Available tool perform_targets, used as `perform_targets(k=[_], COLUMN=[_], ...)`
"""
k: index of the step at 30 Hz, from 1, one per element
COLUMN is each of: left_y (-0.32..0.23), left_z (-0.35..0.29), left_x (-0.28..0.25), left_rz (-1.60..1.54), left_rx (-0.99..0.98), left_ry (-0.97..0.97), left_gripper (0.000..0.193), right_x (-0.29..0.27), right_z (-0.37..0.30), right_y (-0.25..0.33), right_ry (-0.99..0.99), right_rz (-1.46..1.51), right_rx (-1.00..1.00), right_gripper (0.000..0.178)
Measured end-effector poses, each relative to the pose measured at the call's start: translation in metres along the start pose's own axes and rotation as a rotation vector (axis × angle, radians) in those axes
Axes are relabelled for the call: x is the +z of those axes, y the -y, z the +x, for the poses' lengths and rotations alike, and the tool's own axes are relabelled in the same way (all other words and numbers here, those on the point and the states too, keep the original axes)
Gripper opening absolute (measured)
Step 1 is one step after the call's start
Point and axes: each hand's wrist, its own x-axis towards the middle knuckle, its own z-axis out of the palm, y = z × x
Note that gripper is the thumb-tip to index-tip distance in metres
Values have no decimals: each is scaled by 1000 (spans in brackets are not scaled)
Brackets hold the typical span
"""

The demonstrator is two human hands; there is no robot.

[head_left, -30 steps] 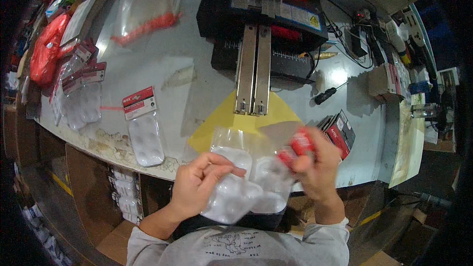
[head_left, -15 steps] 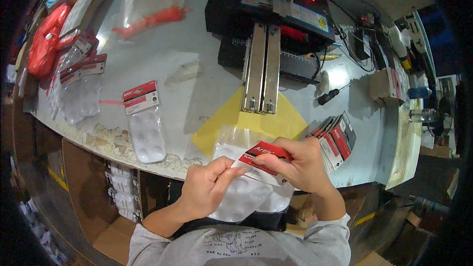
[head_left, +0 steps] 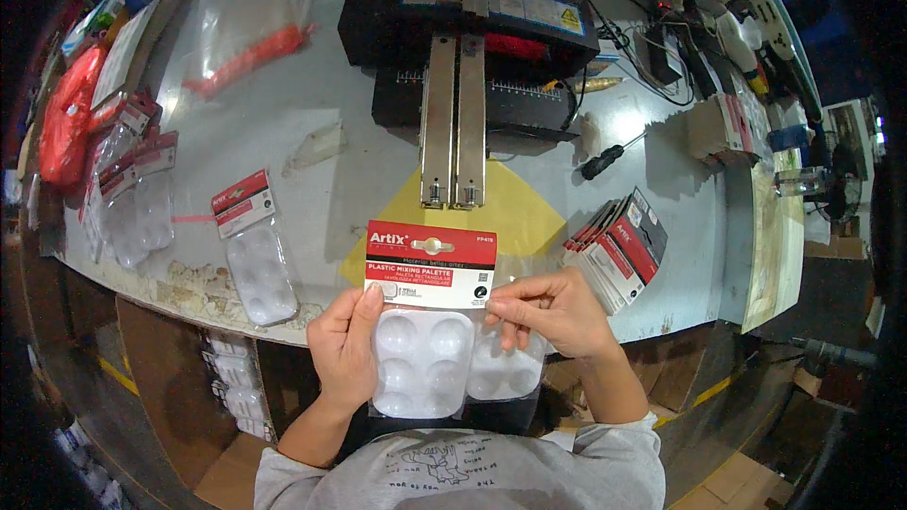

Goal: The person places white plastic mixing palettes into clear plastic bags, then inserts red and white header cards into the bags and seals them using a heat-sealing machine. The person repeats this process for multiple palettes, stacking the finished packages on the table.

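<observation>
1. Red and white, the header card [head_left: 425,269] sits at the top edge of the white palette [head_left: 421,364], upright before the person, in front of the yellow sheet [head_left: 529,217] on the counter [head_left: 364,146].
2. Left grip [head_left: 345,345]: clamped on the card's lower left corner, thumb in front. Its firm pinch looks right for an anchor.
3. Right grip [head_left: 557,312]: thumb and forefinger together on the lower right corner. Light pressure should do; pulling hard could skew or crease the card.
4. Judge squareness by running the card's lower edge parallel to the palette's top rim, overhang equal at both sides.
5. Check behind the card too: whether any bag film sits fully within its fold cannot be seen.
6. Mind the second palette [head_left: 510,376], just beside the first under the right fingers; it could snag.
</observation>
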Motion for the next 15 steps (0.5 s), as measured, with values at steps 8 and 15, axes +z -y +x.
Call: perform_targets(k=[8,15], left_y=[2,26], left_z=[16,74], left_x=[-5,16], left_rz=[374,535], left_rx=[-12,128], left_ry=[130,48], left_gripper=[33,32], right_x=[6,0], right_z=[15,62], right_y=[-3,-1], right_ry=[-81,-257], right_rz=[86,143], right_rx=[97,10], right_gripper=[19,16])
